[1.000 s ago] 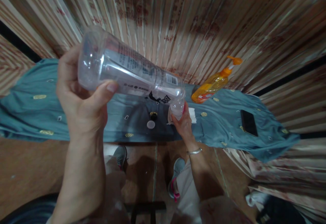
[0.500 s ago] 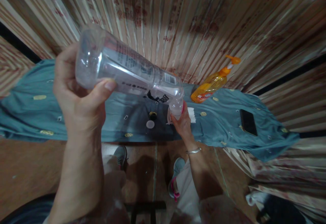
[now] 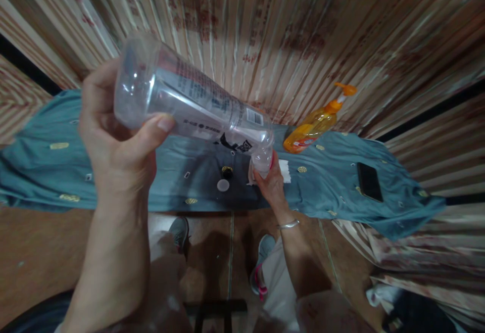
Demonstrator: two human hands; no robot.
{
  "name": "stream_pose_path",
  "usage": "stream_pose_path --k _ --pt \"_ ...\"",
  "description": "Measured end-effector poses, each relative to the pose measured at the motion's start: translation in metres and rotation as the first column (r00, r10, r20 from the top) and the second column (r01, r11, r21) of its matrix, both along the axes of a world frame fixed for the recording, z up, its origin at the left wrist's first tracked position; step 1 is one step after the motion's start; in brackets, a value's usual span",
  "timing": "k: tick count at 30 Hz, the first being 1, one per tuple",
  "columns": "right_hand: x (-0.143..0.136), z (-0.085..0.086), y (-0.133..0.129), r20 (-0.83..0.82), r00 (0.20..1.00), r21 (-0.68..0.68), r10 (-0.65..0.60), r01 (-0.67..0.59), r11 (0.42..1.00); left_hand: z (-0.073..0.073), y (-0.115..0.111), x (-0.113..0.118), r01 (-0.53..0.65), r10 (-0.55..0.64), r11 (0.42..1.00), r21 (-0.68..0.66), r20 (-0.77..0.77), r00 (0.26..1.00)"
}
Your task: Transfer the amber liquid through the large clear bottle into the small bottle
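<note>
My left hand is wrapped round the base end of a large clear plastic bottle with printed text and a barcode. The bottle is tipped over, its base up at the left and its neck down at the right. At the neck, my right hand is closed round something small with a pinkish edge, mostly hidden by fingers and bottle. A white piece of paper lies just behind that hand. To the left of it are a small black cap and a translucent white disc on the cloth.
A blue-green cloth with yellow prints covers the narrow table. An orange pump bottle stands at the back right, and a black phone lies farther right. Patterned curtains hang behind. A dark bag is on the floor, lower right.
The clear bottle and my left hand have shifted very slightly, the bottle staying tipped. My right hand stays at the bottle's neck.
</note>
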State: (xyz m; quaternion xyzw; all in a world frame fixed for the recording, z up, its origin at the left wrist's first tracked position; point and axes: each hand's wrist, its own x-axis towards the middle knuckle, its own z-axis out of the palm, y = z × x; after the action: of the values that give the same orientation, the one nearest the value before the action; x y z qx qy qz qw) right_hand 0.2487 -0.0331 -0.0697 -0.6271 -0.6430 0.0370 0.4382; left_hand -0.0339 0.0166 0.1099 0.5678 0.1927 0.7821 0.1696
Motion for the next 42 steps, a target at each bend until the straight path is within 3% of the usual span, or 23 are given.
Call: stream_pose_path --k 13,24,42 --pt "0.000 -0.002 0.001 -0.015 1.000 0.020 0.015 -0.014 1.000 -0.007 0.015 -0.012 -0.023 0.027 0.999 0.044 -0.099 0.995" --pt "0.000 -0.008 0.001 -0.018 1.000 0.037 0.001 0.000 0.999 -0.004 0.020 -0.011 0.020 0.002 0.990 0.140 -0.155 0.988" --pt "-0.002 -0.003 0.001 0.014 1.000 0.001 -0.017 0.017 1.000 -0.005 0.015 -0.011 -0.026 0.039 0.996 0.083 -0.153 0.987"
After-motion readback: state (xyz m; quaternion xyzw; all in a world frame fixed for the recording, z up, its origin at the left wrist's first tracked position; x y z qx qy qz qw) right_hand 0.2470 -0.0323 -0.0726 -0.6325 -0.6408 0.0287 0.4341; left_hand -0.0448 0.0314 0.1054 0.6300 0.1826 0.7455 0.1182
